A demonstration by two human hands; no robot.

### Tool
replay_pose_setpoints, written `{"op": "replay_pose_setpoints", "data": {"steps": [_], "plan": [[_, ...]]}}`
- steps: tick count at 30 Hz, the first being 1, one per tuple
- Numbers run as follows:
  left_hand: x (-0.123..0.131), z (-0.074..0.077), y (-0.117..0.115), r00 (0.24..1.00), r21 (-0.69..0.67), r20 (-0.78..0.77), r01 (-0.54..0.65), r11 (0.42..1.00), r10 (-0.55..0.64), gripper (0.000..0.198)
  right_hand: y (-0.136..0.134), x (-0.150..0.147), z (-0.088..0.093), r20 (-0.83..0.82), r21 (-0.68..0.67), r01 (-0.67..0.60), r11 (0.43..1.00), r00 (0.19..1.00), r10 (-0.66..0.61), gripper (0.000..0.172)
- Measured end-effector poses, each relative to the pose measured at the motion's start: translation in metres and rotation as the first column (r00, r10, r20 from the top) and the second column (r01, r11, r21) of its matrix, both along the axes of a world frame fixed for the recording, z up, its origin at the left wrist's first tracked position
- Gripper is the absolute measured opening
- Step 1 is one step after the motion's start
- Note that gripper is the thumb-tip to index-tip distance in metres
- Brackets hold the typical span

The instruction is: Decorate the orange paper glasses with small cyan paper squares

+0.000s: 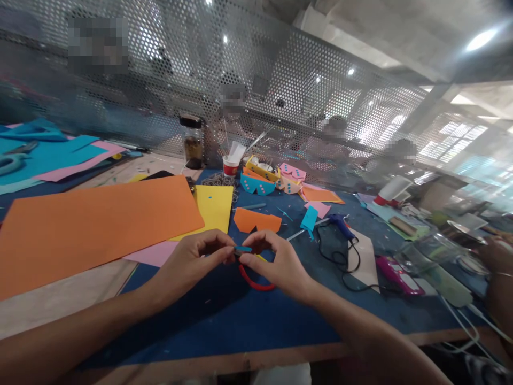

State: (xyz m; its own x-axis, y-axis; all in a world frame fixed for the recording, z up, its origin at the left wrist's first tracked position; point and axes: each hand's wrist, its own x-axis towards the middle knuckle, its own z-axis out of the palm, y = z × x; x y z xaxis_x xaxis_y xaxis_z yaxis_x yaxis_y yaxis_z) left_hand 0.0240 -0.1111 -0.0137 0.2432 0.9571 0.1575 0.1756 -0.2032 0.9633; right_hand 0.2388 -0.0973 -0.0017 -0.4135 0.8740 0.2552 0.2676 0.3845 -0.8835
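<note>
My left hand (pixel 206 251) pinches one end of a small blue strip (pixel 242 249), probably foam or paper. At its other end the fingers of my right hand (pixel 278 262) are closed on it. Just below the fingertips shows a red curved loop (pixel 256 283) with a bit of yellow, which looks like a scissors handle. Whether a finger touches it cannot be made out. Beyond my hands lies an orange glasses-shaped cutout (pixel 257 220). A blue scrap (pixel 309 218) rests to its right.
Large orange sheet (pixel 100 224) and yellow sheet (pixel 216 208) cover the left side. Decorated cutouts (pixel 258 184), a paper cup (pixel 231 167) and a lidded jar (pixel 192 141) stand behind. At right are a blue glue gun (pixel 342 227) with cord, a magenta device (pixel 399 275) and another person's hand (pixel 499 254).
</note>
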Motion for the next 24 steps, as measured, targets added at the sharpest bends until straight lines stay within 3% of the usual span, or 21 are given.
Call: {"op": "replay_pose_setpoints", "data": {"steps": [5,15,24], "plan": [[-0.0005,-0.0004,-0.0014,1.000,-0.016,0.004,0.007,1.000,-0.007,0.016,-0.0007,-0.0005,-0.0024,-0.033,0.031,0.044,0.999,0.999,-0.043,0.010],[0.0013,0.0011,-0.0009,1.000,-0.036,0.014,-0.003,0.999,0.004,0.018,0.0017,-0.0001,-0.0039,-0.101,-0.047,0.022,0.999,0.995,-0.026,0.009],[0.0018,-0.0043,0.0038,0.999,-0.078,0.045,-0.009,0.997,0.013,0.019,0.0005,-0.0018,-0.0074,-0.045,0.078,-0.019,0.997,0.999,0.022,0.005]]}}
